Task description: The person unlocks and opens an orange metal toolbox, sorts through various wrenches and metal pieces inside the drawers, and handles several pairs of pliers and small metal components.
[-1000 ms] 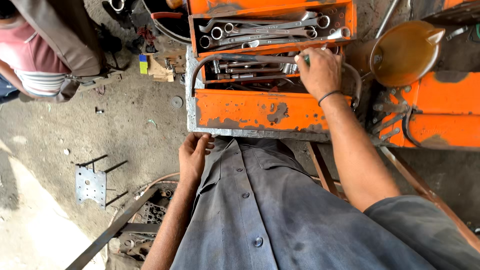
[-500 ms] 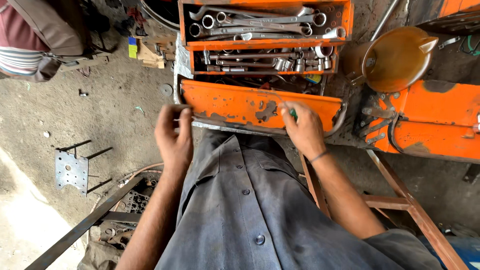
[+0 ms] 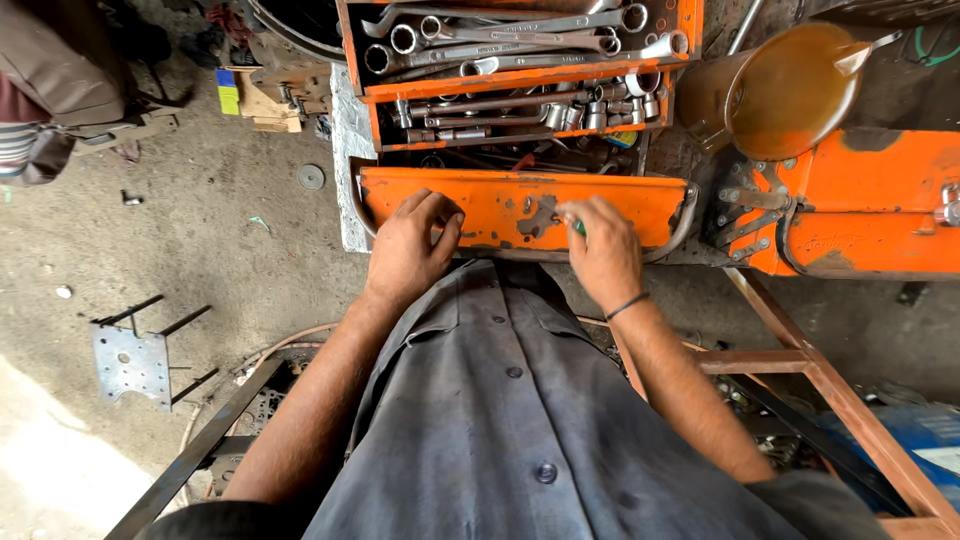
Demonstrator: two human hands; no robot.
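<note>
An orange fold-out metal toolbox point(image 3: 520, 205) lies open in front of me, its upper trays full of wrenches point(image 3: 500, 40) and sockets point(image 3: 600, 105). My left hand point(image 3: 410, 250) rests on the left part of the nearest orange tray, fingers bent against its surface and holding nothing. On the right part of that tray my right hand point(image 3: 603, 255) is closed around a small green-tipped tool point(image 3: 578, 228), most of which is hidden in the fist. My grey shirt fills the lower middle.
A brown funnel point(image 3: 790, 85) and a second orange box point(image 3: 870, 215) stand to the right. An orange metal frame point(image 3: 800, 360) runs at lower right. A metal plate with rods point(image 3: 130, 355) lies on the concrete floor at left. Another person point(image 3: 50, 90) sits at top left.
My right hand has come out of the upper tray down onto the near tray with the green-tipped tool. My left hand rose from near my shirt onto the tray.
</note>
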